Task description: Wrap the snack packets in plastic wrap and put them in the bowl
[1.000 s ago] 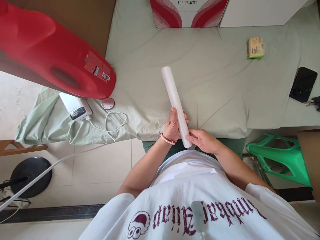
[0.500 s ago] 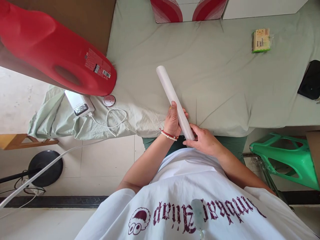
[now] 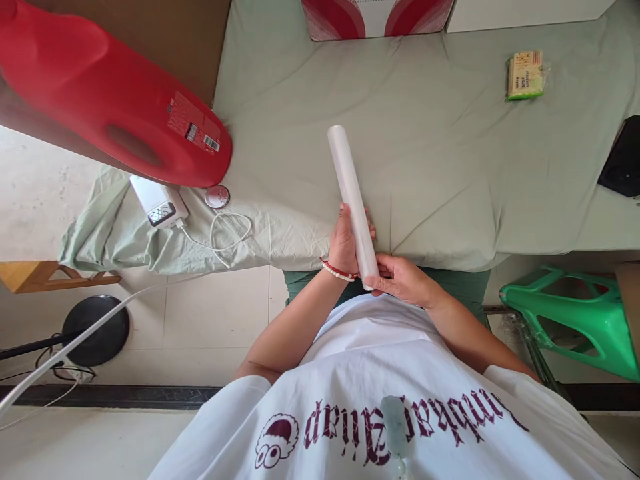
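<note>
On green cloth (image 3: pixel 430 147) I count one yellow packet (image 3: pixel 524 75) far right; left hand (image 3: pixel 344 247) and right hand (image 3: pixel 406 280) grip one white roll (image 3: pixel 353 200).

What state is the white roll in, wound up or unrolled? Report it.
Wound up: the white roll shows as a slim cylinder with no loose sheet visible.

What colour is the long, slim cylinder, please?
The long, slim cylinder is white, clearest in the head view.
</note>
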A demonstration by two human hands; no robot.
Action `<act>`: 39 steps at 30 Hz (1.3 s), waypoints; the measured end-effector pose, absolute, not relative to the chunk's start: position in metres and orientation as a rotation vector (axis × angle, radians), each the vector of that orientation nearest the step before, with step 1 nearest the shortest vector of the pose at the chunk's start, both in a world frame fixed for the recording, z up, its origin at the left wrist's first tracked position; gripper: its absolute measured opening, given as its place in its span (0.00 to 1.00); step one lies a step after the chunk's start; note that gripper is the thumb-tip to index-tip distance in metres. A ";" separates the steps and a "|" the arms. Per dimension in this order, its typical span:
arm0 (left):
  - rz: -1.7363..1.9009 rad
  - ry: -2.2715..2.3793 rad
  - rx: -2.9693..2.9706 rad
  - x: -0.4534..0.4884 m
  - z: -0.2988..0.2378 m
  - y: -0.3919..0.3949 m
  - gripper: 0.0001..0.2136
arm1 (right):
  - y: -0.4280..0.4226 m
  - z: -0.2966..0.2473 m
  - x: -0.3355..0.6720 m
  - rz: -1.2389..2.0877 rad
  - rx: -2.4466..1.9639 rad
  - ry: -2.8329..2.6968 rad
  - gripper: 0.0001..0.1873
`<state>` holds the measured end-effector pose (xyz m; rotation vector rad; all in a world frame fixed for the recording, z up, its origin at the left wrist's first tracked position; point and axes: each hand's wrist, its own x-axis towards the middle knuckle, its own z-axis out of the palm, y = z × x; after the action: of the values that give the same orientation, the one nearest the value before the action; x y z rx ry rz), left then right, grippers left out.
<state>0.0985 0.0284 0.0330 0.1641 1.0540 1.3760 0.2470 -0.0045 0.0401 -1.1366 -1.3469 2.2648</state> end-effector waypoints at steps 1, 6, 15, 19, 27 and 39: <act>1.375 1.080 0.191 0.099 0.031 0.028 0.27 | -0.005 0.039 0.247 2.254 -1.175 -1.344 0.29; 1.332 1.086 0.261 0.101 0.028 0.026 0.27 | -0.003 0.038 0.250 2.305 -1.155 -1.319 0.31; 1.286 1.125 0.238 0.097 0.028 0.026 0.27 | 0.002 0.031 0.259 2.433 -0.947 -1.272 0.30; 1.264 1.068 0.221 0.094 0.026 0.028 0.27 | 0.000 0.028 0.259 2.455 -0.925 -1.198 0.31; 1.306 1.080 0.229 0.096 0.023 0.026 0.27 | 0.003 0.039 0.253 2.198 -1.201 -1.524 0.31; 1.333 1.052 0.030 0.089 0.036 0.035 0.28 | -0.015 0.040 0.272 1.954 -1.234 -1.513 0.23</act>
<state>0.0888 0.0347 0.0356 0.0301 1.0521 1.3334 0.2717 -0.0153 0.0405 -1.2339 -1.5131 1.9536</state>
